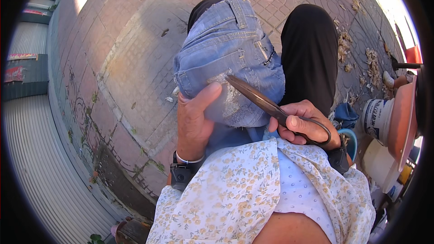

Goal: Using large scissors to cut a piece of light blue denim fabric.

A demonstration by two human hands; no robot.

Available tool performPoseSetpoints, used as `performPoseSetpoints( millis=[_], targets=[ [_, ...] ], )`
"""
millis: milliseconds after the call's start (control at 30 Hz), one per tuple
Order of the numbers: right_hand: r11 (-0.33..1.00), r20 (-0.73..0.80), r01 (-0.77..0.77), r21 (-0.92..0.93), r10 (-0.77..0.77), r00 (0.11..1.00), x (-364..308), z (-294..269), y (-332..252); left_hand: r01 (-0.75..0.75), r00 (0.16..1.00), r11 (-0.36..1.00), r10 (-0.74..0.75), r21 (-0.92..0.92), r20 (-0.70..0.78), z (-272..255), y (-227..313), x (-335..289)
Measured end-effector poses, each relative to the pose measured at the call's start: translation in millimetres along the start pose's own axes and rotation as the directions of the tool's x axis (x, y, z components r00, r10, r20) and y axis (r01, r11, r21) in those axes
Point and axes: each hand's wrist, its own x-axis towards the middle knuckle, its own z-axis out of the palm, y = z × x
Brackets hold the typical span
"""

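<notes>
Faded blue jeans (217, 49) lie bunched across my lap and over my left knee. A pale, frayed patch (233, 97) shows white threads on their near side. My left hand (195, 116) grips the denim at its left edge, thumb on top and fingers hidden underneath. In my right hand (307, 122) is a pair of dark scissors (257, 98), with fingers around the handles. Their blades look closed, and the tip points up and left, touching or just above the frayed patch near my left thumb.
My black-trousered right knee (312, 45) rises beside the jeans. Right of me stand a white bucket (377, 119), a reddish-brown basin (402, 122) and a light-blue container (349, 142). Dry scraps (373, 65) litter the paving. A ribbed shutter (49, 167) runs along the left.
</notes>
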Motion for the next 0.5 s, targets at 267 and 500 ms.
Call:
performPoseSetpoints(
  millis=[267, 500],
  targets=[
    [0.999, -0.004, 0.002, 0.042, -0.002, 1.0, 2.4, 3.8, -2.7, -0.004, 1.0, 1.0, 0.004, 0.01, 0.019, 4.3, 2.7, -1.6],
    [0.995, -0.016, 0.064, 0.078, -0.063, 0.998, 0.6, 4.4, -3.4, -0.018, 1.0, 1.0, 0.018, -0.013, 0.01, 6.8, 1.2, -3.1]
  ],
)
